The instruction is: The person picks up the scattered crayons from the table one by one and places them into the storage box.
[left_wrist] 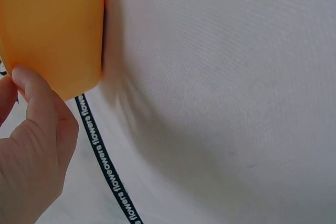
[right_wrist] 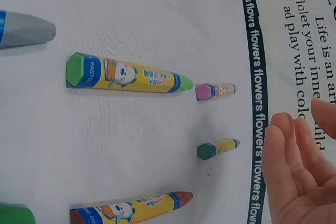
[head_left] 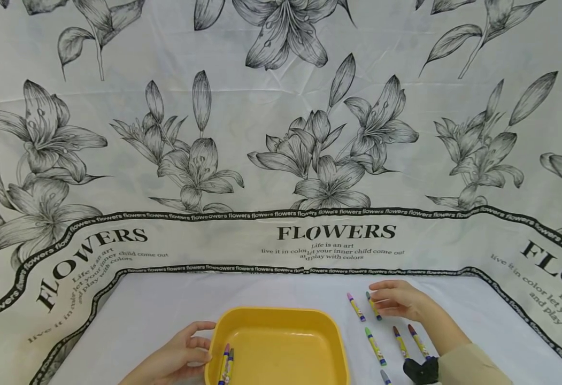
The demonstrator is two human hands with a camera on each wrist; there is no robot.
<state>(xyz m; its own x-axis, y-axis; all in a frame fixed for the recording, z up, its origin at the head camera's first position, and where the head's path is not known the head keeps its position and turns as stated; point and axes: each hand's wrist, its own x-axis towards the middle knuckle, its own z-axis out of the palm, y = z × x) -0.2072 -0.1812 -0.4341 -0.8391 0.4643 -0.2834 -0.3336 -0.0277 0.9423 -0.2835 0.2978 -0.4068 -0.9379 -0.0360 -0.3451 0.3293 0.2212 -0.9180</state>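
Note:
A yellow tray sits at the front centre, with two oil pastels lying side by side near its left wall. My left hand is at the tray's left side, its fingertips touching the outer wall; the left wrist view shows a fingertip at the edge. Above the dark green oil pastel hovers my right hand, fingers extended and holding nothing. In the right wrist view, the dark green pastel lies apart from the fingers. A pink oil pastel lies just left of it.
Nearer me, right of the tray, lie a light green pastel, brown pastel, red-brown pastel and grey pastel. A black object is at the right cuff. Flower-printed cloth borders the white table.

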